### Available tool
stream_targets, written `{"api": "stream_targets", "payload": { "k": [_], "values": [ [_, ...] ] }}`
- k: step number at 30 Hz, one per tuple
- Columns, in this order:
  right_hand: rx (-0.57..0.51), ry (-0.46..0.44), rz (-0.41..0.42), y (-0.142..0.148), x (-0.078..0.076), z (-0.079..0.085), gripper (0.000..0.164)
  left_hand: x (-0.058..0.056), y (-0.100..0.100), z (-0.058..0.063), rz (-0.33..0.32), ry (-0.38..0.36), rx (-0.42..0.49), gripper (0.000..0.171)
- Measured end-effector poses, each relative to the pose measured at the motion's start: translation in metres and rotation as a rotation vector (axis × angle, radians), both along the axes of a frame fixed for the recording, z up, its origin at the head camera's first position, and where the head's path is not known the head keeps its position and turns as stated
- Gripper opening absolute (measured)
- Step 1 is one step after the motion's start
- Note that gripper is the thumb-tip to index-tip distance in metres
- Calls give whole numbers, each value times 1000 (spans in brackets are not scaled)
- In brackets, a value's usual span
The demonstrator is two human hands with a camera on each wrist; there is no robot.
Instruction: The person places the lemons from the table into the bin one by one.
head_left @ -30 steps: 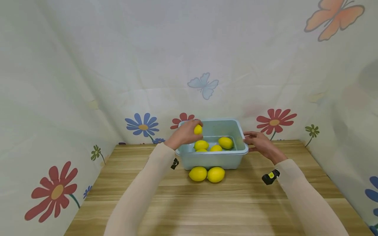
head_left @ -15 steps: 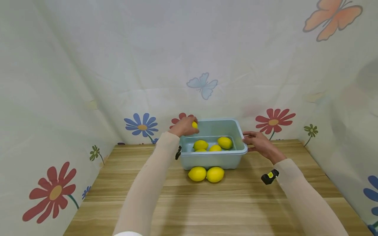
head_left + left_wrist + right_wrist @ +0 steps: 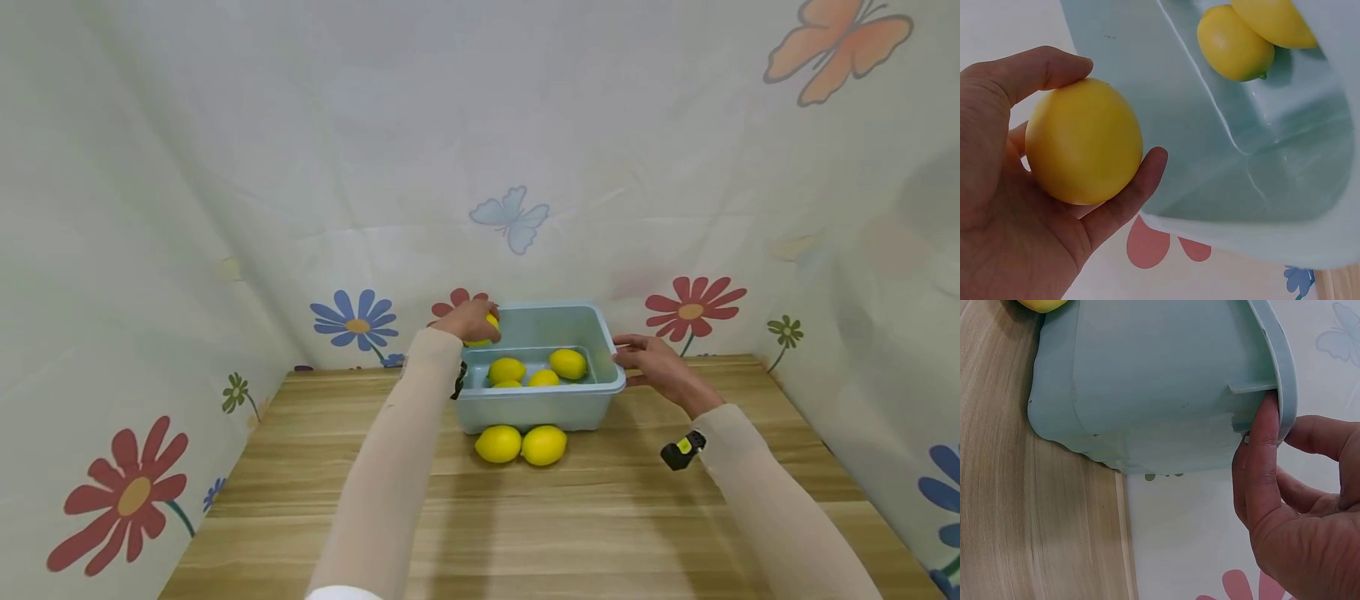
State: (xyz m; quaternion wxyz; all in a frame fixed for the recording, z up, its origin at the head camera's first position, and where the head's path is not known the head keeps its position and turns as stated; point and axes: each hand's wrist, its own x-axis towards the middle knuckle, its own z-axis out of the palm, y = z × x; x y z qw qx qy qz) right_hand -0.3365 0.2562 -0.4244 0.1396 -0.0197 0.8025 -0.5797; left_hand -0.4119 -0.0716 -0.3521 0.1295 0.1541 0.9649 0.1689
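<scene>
My left hand [image 3: 467, 320] is over the back left part of a pale blue plastic bin [image 3: 534, 412], holding a lemon [image 3: 1084, 142]. In the left wrist view, thumb and fingers curl around this lemon, which is apart from the others. Several lemons lie on the bin's floor, among them one at the right [image 3: 568, 364] and one at the left [image 3: 507, 371]. At the bin's right side, my right hand [image 3: 660, 368] pinches the rim [image 3: 1286, 375], thumb on one side and fingers beneath the lip.
Two lemons, a left one [image 3: 498, 444] and a right one [image 3: 544, 446], sit side by side on the wooden table [image 3: 570, 533] before the bin. A flower-printed cloth [image 3: 360, 208] hangs behind and at both sides.
My left hand has moved slightly left and toward the back of the bin, still holding the lemon. The right hand keeps its grip on the rim. The other lemons have not moved.
</scene>
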Motion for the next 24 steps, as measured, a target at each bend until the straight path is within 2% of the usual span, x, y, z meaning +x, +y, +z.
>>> {"api": "stream_targets", "payload": {
  "k": [13,20,24],
  "values": [
    [-8,0,1,0,0,0,58,0,1,-9,3,13,-34,51],
    [-18,-8,0,-1,-1,-1,57,-1,-2,-9,41,-14,11,51],
    [-20,-8,1,0,0,-1,57,-3,-3,-11,20,5,21,50]
  ]
}}
